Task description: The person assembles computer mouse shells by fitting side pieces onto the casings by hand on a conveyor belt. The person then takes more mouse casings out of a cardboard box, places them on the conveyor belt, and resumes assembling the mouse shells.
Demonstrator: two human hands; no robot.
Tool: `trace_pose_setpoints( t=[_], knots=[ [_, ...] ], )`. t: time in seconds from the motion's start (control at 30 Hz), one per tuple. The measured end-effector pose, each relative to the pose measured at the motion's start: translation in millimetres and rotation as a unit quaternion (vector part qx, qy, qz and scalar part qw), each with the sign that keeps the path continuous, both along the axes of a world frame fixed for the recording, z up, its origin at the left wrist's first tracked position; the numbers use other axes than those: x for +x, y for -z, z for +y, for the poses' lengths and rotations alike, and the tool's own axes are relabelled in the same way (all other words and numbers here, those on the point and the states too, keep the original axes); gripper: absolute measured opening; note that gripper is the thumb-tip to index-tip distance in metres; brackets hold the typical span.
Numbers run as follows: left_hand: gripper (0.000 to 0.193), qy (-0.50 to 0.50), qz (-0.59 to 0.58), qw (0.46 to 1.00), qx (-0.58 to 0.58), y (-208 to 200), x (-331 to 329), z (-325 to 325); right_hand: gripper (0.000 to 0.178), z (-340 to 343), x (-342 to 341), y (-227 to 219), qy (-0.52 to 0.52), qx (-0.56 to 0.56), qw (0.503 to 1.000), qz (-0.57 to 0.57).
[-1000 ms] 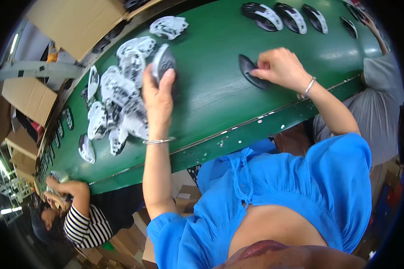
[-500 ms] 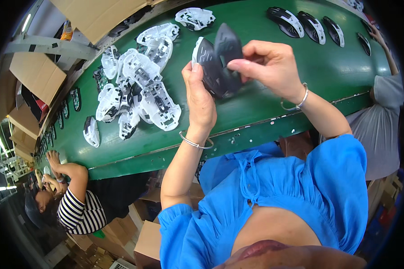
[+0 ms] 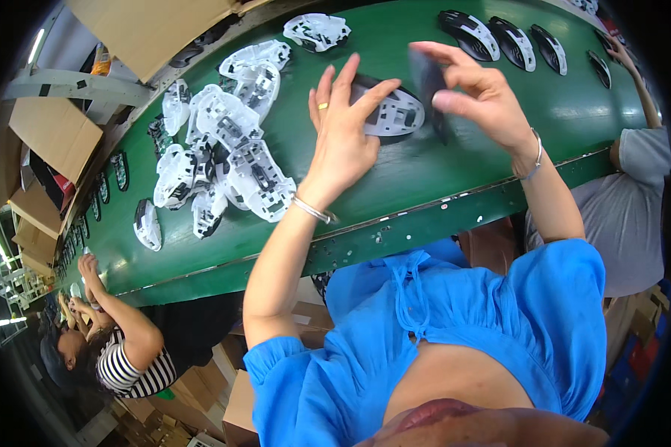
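My left hand (image 3: 344, 134) is over the green belt, palm down with its fingers spread apart. Beside and partly under its thumb is a mouse shell (image 3: 399, 115), its pale, slotted inner side facing up and a black rim around it. Whether the hand still touches this shell is hard to tell. My right hand (image 3: 479, 97) pinches a dark curved mouse cover (image 3: 429, 86) between thumb and fingers, held up just right of the shell; motion blurs the cover. Left of my left hand lies a heap of white and black mouse shells (image 3: 227, 119).
The green conveyor belt (image 3: 395, 186) runs across. Several assembled mouse shells (image 3: 511, 43) stand in a row at far right. A lone shell (image 3: 147, 225) lies left of the heap. Co-workers sit at both sides: a striped shirt (image 3: 130, 365) and a grey sleeve (image 3: 641, 149). Cardboard boxes (image 3: 56, 138) line the left.
The two mouse parts, together between my hands before, are now apart. My left hand has turned palm down and spread its fingers; my right hand has moved right with the dark cover.
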State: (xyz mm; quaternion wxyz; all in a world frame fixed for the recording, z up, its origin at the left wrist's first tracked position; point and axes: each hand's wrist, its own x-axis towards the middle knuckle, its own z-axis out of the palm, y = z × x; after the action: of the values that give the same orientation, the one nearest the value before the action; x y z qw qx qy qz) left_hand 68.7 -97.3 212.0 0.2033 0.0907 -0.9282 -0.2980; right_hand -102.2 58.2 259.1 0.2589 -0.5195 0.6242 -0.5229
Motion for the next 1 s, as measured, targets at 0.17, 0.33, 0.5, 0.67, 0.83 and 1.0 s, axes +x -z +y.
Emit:
trace_pose_setpoints(
  t=[0.17, 0.33, 0.5, 0.67, 0.83, 1.0],
  knots=[
    [0.074, -0.092, 0.033, 0.995, -0.003, 6, -25, -25, 0.017, -8, 0, 26, -0.102, 0.009, 0.969, 0.226],
    [0.062, -0.244, 0.031, 0.929, -0.275, 6, -75, -56, 0.019, -43, 10, 39, -0.116, 0.061, 0.949, 0.288],
    [0.05, -0.257, -0.082, 0.945, -0.188, 41, -72, -84, 0.022, -45, -5, 47, -0.028, 0.082, 0.948, 0.306],
    [0.05, -0.185, -0.12, 0.954, -0.202, 32, -23, -117, 0.02, -22, -69, 59, 0.149, 0.11, 0.916, 0.356],
    [0.05, -0.188, -0.099, 0.952, -0.22, 33, 32, -151, 0.019, -33, -61, 50, 0.235, 0.017, 0.888, 0.396],
    [0.037, -0.203, 0.188, 0.889, 0.364, 6, 15, -92, 0.019, -50, -25, 28, 0.156, -0.04, 0.98, 0.118]
  ],
)
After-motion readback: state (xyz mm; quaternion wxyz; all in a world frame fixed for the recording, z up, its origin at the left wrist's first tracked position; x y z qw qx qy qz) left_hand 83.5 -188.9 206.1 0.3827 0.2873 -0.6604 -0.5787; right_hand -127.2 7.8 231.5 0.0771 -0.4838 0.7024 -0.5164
